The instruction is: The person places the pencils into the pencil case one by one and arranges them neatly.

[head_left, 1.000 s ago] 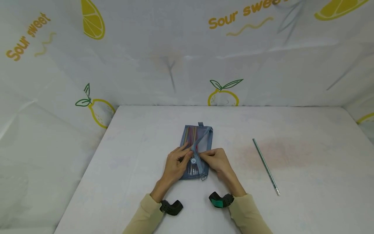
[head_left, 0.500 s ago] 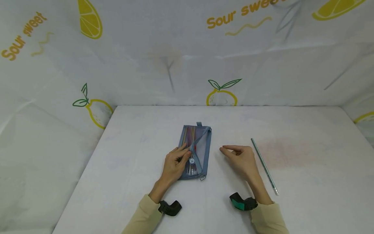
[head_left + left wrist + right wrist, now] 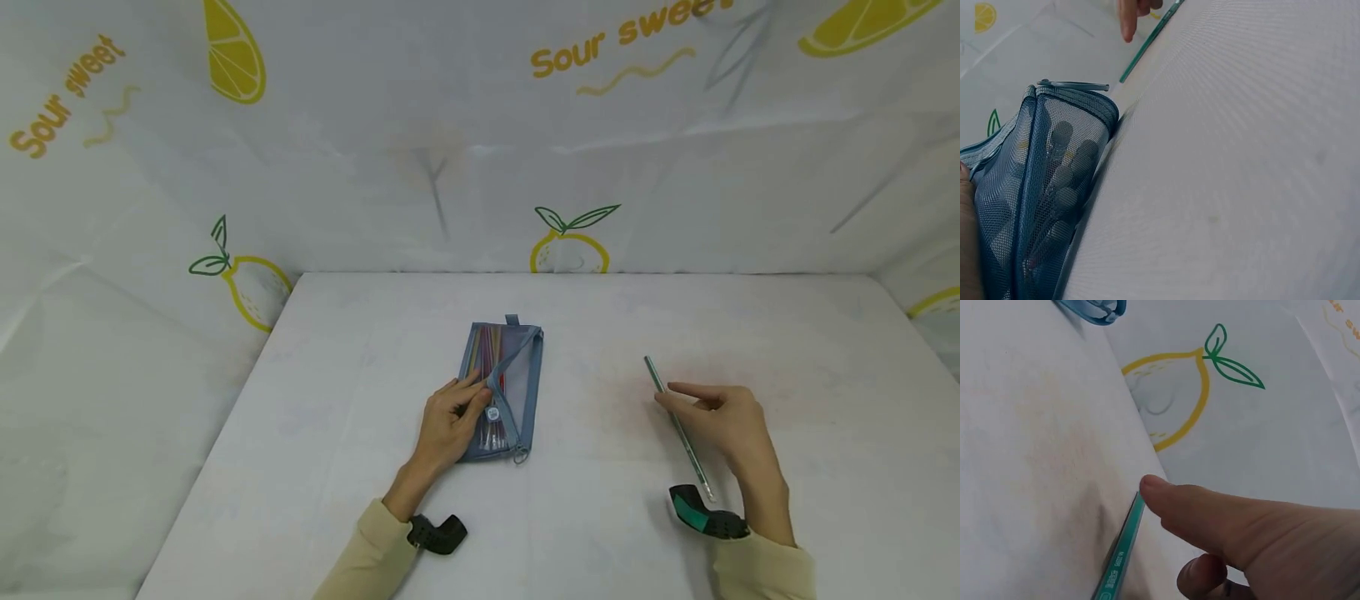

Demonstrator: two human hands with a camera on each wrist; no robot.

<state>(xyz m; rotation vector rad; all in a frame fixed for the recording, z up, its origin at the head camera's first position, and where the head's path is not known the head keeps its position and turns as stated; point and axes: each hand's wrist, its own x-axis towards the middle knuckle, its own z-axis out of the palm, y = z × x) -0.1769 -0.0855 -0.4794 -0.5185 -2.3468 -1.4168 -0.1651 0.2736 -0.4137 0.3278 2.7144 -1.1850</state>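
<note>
A blue mesh pencil case (image 3: 532,392) lies on the white table, its zipped edge folded across the front. Several coloured pencils (image 3: 490,346) show inside it. My left hand (image 3: 444,425) pinches the folded zipper edge between thumb and fingers. In the left wrist view, rounded pencil ends (image 3: 1063,181) show through the mesh case (image 3: 1025,187). Further right lies a green pencil (image 3: 688,448), slanted, with a pale eraser end towards me. Over its upper half hovers my right hand (image 3: 723,421), thumb and index finger apart with nothing gripped; the right wrist view has the thumb (image 3: 1191,509) beside the pencil (image 3: 1119,556).
The white table (image 3: 360,350) meets a pale, lemon-printed backdrop (image 3: 337,167) along its far edge. Black wrist cameras sit on both wrists, the left one (image 3: 438,535) and the right one (image 3: 705,515) both low over the tabletop.
My right hand has left the pencil case and travelled right to the green pencil, its thumb and index finger parting. The left hand and the case have stayed put.
</note>
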